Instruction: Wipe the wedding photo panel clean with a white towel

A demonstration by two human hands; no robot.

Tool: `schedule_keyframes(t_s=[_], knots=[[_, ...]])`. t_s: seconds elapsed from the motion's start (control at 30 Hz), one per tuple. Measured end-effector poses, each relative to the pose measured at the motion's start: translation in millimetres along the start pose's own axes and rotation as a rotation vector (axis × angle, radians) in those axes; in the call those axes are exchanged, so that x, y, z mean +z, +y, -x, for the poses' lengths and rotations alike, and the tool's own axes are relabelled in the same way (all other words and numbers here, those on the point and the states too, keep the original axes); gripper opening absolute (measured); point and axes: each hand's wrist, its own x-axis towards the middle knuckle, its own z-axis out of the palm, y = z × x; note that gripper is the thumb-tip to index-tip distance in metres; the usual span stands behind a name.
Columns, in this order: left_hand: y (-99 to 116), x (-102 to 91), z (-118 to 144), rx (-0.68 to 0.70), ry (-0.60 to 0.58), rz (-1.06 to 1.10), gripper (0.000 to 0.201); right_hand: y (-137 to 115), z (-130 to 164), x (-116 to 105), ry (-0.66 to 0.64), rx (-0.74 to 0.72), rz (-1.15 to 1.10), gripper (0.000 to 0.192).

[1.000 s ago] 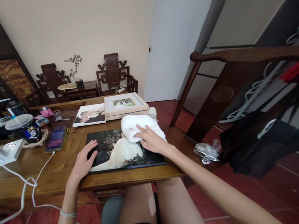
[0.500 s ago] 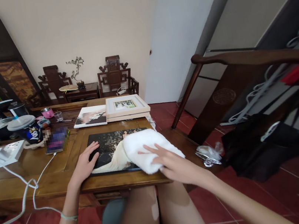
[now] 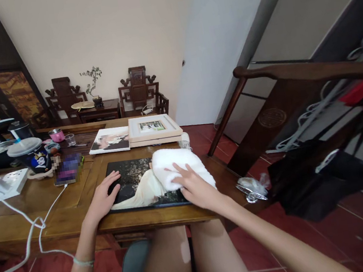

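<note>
A dark photo print (image 3: 129,175) lies flat near the front edge of the wooden table (image 3: 42,207). My left hand (image 3: 104,197) rests flat on its left edge, fingers spread, holding it down. My right hand (image 3: 192,188) presses a folded white cloth (image 3: 179,166) onto the right half of the print. The cloth covers the print's right part.
Behind the print lie a pale framed picture (image 3: 152,129) and another photo print (image 3: 109,140). To the left are a phone (image 3: 67,169), a lidded cup (image 3: 30,154), a white power strip (image 3: 4,185) and cables. A dark wooden chair (image 3: 299,104) stands right.
The cloth under my right hand swept from the far right part of the print toward the near edge, then back up a little. My left hand stayed put.
</note>
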Motion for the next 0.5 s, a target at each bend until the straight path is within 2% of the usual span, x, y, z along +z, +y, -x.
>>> schedule_keyframes(t_s=[0.13,0.23,0.37,0.5], knots=[[1.4,0.5,0.2,0.000,0.001,0.004,0.041,-25.0,48.3,-10.3,-0.078,-0.097,-0.045,0.053],[2.2,0.3,0.3,-0.001,0.000,0.003,0.041,-28.3,61.4,-22.1,-0.141,-0.183,-0.099,0.053],[1.8,0.0,0.8,0.000,0.002,0.011,0.040,-6.3,46.2,-26.7,-0.113,-0.266,-0.160,0.050],[0.7,0.1,0.9,0.000,0.003,0.013,0.041,28.3,8.0,-17.1,-0.038,-0.220,-0.140,0.048]])
